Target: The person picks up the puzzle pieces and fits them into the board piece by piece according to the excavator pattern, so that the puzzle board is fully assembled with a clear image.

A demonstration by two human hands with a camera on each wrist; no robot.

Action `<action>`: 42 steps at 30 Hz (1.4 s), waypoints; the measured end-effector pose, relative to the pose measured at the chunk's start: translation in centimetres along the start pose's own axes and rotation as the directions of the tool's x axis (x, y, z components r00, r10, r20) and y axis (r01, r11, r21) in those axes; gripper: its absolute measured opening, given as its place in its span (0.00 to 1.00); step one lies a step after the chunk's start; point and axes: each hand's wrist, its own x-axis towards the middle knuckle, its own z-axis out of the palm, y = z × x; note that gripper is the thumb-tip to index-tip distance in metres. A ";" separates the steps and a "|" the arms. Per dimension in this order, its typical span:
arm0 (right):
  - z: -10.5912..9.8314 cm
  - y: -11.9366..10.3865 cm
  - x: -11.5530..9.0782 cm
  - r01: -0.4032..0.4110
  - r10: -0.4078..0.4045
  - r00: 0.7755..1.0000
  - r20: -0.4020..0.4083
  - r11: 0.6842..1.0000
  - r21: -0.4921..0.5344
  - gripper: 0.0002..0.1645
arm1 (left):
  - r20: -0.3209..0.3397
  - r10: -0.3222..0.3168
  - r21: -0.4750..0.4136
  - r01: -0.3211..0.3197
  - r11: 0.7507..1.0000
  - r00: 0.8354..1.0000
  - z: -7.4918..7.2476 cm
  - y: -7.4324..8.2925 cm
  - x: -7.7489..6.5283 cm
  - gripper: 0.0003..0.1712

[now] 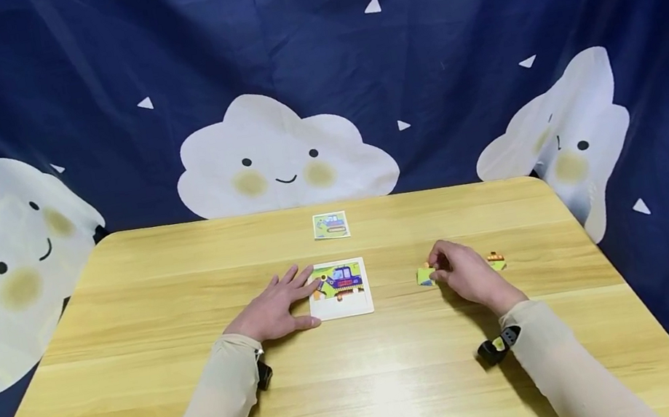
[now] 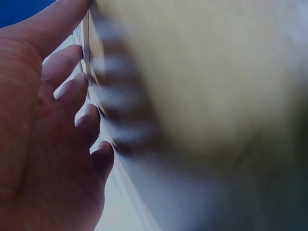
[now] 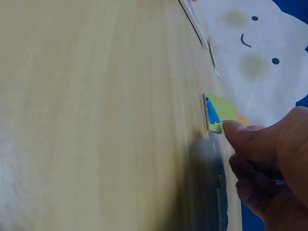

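A white-framed jigsaw puzzle lies on the table, its upper part filled with a picture of a blue vehicle and its lower part white. My left hand rests flat at the puzzle's left side, fingers spread, with fingertips over the frame's edge. To the right, my right hand pinches a green puzzle piece with a blue corner between thumb and fingers. In the right wrist view the piece is tilted up, close over the table. Partly behind the right hand lies another green and orange puzzle piece.
A small picture card of the vehicle lies behind the puzzle. The wooden table reaches back to a dark blue curtain with smiling clouds. Each wrist wears a small black camera, one showing beside the right sleeve.
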 end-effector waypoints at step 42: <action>10.0 -12.5 4.3 -0.049 0.023 0.998 0.064 0.893 0.448 0.06 | -0.027 0.018 -0.018 -0.018 1.000 0.999 0.2 -0.4 0.1 0.44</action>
